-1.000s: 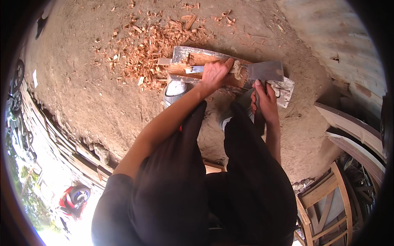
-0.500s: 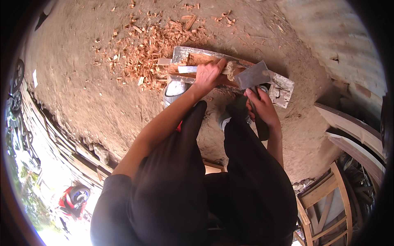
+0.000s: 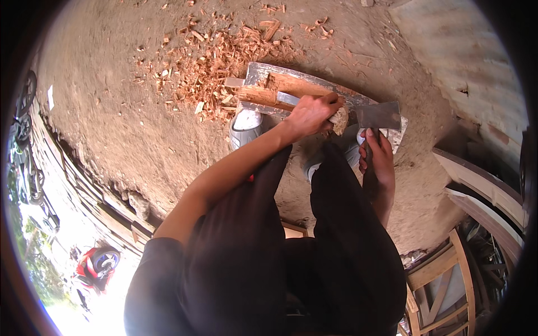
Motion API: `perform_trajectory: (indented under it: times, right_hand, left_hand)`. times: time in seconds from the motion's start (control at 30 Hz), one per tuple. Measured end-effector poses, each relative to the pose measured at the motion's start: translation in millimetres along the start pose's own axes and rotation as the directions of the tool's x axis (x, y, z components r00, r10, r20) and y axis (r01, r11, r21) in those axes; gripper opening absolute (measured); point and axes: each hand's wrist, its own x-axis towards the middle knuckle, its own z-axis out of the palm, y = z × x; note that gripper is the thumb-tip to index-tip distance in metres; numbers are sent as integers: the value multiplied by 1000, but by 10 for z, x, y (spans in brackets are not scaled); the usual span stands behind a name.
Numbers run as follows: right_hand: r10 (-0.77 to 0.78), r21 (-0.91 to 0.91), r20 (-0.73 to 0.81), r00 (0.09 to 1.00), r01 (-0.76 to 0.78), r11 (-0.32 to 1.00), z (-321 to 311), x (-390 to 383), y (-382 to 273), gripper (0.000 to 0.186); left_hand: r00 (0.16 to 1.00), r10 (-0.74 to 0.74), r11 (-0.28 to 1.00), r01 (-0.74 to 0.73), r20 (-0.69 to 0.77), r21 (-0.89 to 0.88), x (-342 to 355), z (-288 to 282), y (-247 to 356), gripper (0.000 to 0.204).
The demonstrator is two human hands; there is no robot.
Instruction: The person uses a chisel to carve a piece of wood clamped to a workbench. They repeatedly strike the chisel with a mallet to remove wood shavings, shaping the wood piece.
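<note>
My left hand (image 3: 315, 115) is closed around a chisel, its pale flat blade (image 3: 287, 98) showing on one side and its frayed, battered handle end (image 3: 339, 120) on the other. The blade slants over a reddish wooden piece (image 3: 259, 94) with a cut-out hollow, lying along a worn, paint-flecked plank (image 3: 314, 77). In my right hand (image 3: 379, 157) is a hatchet with a broad, dark rectangular head (image 3: 382, 115), raised just right of the chisel's handle end. Part of the hatchet's handle hides behind my fingers and wrist.
Reddish wood shavings (image 3: 218, 61) litter the dirt floor beyond the plank's left end. My grey shoe (image 3: 245, 134) is against the plank. A wooden frame (image 3: 437, 274) and curved boards (image 3: 476, 173) stand at right, near a corrugated metal sheet (image 3: 448, 39). A red motorcycle (image 3: 92, 266) is at lower left.
My left hand has shifted right with the chisel, whose blade now slants more. The hatchet has moved right, its head turned more level. The view has shifted slightly.
</note>
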Motion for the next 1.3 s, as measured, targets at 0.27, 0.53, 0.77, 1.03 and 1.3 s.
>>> perform_trajectory:
  times: [0.27, 0.53, 0.77, 1.03, 1.3]
  right_hand:
    - [-28, 54, -60, 998, 32, 998, -114, -70, -59, 37]
    - [-73, 9, -130, 989, 75, 997, -209, -104, -46, 33]
    - [-267, -140, 27, 963, 268, 953, 3, 78, 45, 29]
    - [-298, -84, 34, 954, 300, 950, 332, 60, 26, 32]
    - [-303, -37, -56, 951, 302, 953, 217, 142, -131, 35]
  left_hand:
    - [998, 44, 993, -48, -38, -109, 92, 42, 34, 65]
    - [977, -174, 974, 152, -126, -165, 328, 119, -56, 36]
    - [903, -281, 943, 197, -324, -269, 369, 122, -76, 21]
    - [904, -352, 926, 298, -242, -233, 378, 45, -97, 22]
    - [917, -318, 935, 261, -242, -241, 353, 129, -74, 22]
